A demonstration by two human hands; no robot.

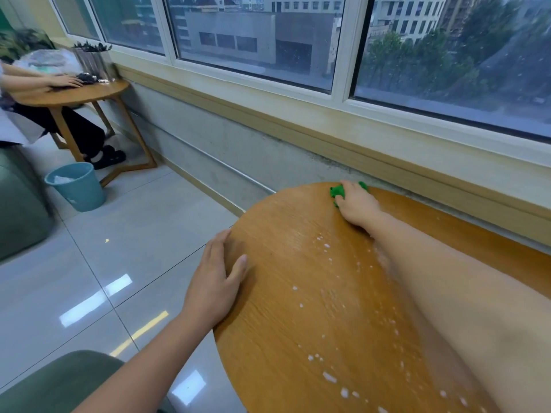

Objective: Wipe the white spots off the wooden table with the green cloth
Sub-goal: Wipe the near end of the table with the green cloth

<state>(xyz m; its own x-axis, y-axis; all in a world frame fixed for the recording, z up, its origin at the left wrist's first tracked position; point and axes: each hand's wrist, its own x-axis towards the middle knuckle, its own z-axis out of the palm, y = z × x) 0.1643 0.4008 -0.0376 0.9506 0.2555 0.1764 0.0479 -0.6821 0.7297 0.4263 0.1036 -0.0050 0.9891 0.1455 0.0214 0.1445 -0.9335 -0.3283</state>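
A round wooden table point(286, 293) fills the lower right of the head view. Several white spots point(329, 377) are scattered along its middle and near edge, beside my right forearm. My right hand point(356, 204) reaches to the far edge of the table and is closed on a crumpled green cloth point(337, 192), which is pressed onto the wood and mostly hidden under the fingers. My left hand point(217, 281) lies flat on the left rim of the table, fingers apart, holding nothing.
A wall with a window sill point(387, 138) runs right behind the table. To the left is tiled floor point(119, 248), a blue bin point(76, 186), a green seat point(18, 204), and another person at a second wooden table point(89, 93).
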